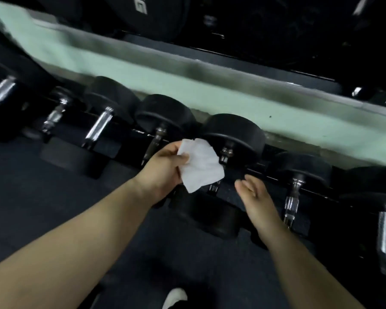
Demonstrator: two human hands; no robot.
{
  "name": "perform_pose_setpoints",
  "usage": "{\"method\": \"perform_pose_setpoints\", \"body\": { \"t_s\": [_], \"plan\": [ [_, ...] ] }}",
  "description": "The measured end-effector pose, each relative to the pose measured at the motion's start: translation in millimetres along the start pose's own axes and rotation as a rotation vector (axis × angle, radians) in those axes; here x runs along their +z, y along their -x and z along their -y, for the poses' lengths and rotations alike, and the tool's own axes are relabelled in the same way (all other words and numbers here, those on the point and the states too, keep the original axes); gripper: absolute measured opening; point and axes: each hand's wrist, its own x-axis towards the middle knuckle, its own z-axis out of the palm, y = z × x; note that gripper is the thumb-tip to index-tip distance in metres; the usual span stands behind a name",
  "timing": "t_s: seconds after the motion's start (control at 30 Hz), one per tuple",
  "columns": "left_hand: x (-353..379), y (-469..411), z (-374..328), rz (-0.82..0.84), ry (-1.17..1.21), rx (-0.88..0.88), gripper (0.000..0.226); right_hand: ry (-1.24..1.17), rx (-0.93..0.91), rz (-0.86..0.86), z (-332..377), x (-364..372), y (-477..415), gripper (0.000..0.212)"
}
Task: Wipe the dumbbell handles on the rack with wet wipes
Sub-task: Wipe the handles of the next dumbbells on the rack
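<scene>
A white wet wipe (202, 166) is pinched between the thumb and fingers of my left hand (165, 169), held just above the low rack (125, 136). Behind the wipe lies a black dumbbell whose chrome handle (225, 153) is mostly covered by it. My right hand (255, 195) hovers to the right of the wipe with fingers straight and relaxed, holding nothing. More black dumbbells line the rack, among them chrome handles to the left (99, 127) and to the right (293, 201).
An upper rack shelf (232, 61) with large black dumbbells runs overhead at the back. A pale green wall (210, 97) shows between the shelves. Dark rubber floor (31, 197) lies in front, and a shoe tip (176, 296) shows at the bottom edge.
</scene>
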Motion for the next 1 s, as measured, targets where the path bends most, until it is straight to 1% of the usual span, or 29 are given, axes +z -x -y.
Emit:
{"method": "perform_pose_setpoints", "body": {
  "t_s": [0.03, 0.07, 0.13, 0.17, 0.3, 0.4, 0.5, 0.6, 0.7, 0.77, 0.83, 0.93, 1.0],
  "plan": [
    [5.1, 14.5, -10.8, -0.047, -0.015, -0.015, 0.027, -0.114, 0.035, 0.083, 17.4, 0.2, 11.6, 0.048],
    [8.7, 28.7, -19.4, -0.087, -0.011, -0.04, 0.028, -0.173, 0.054, 0.183, 33.5, 0.7, 22.8, 0.047],
    [14.9, 59.0, -31.3, -0.177, 0.03, -0.084, 0.022, -0.215, 0.083, 0.387, 62.8, 6.0, 45.8, 0.038],
    [19.4, 74.7, -35.7, -0.216, 0.049, -0.106, 0.021, -0.224, 0.106, 0.456, 75.2, 9.4, 57.8, 0.032],
    [39.0, 134.9, -47.1, -0.381, 0.04, -0.178, 0.015, -0.166, 0.217, 0.56, 103.7, 10.0, 101.0, 0.013],
    [42.9, 163.1, -53.6, -0.448, -0.051, -0.184, 0.01, -0.03, 0.178, 0.628, 113.3, 7.5, 121.8, 0.011],
    [42.6, 178.0, -57.8, -0.483, -0.033, -0.164, 0.019, 0.033, 0.142, 0.602, 119.4, 13.2, 132.9, 0.012],
    [37.2, 183.3, -62.4, -0.522, -0.023, -0.137, 0.015, 0.029, 0.164, 0.604, 122.7, 24.7, 136.1, 0.015],
    [25.7, 179.6, -65.7, -0.573, -0.043, -0.128, 0.012, -0.029, 0.225, 0.588, 125.8, 39.4, 132.7, 0.017],
    [14.2, 171.3, -67.3, -0.59, -0.078, -0.133, 0.007, -0.037, 0.259, 0.507, 127.3, 50.2, 124.8, 0.015],
    [-4.6, 155.2, -68.3, -0.62, -0.166, -0.116, 0.008, -0.005, 0.267, 0.375, 128.2, 61.6, 108.3, 0.016],
    [-46.4, 122.6, -65.0, -0.669, -0.394, -0.101, 0.014, 0.083, 0.221, 0.196, 123.6, 81.6, 69.8, 0.019],
    [-76.0, 98.6, -62.7, -0.665, -0.569, -0.094, 0.011, 0.114, 0.201, 0.108, 120.4, 100.9, 39.5, 0.011]
  ]
}}
